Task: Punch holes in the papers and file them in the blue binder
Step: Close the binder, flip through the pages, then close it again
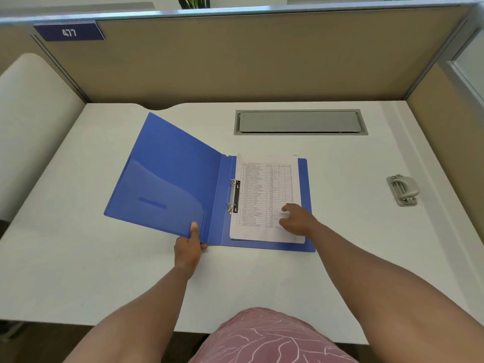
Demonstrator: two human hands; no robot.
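The blue binder (167,179) lies open in the middle of the white desk, its front cover lifted at a slant on the left. My left hand (189,247) pinches the near edge of that cover, thumb on top. A stack of printed papers (264,189) lies on the binder's right half beside the metal rings (234,196). My right hand (296,218) presses flat on the lower right of the papers. The grey hole punch (403,190) stands apart at the right of the desk.
A grey cable hatch (300,122) is set into the desk (78,258) behind the binder. Beige partition walls enclose the desk at the back and right. My patterned pink clothing shows at the bottom edge.
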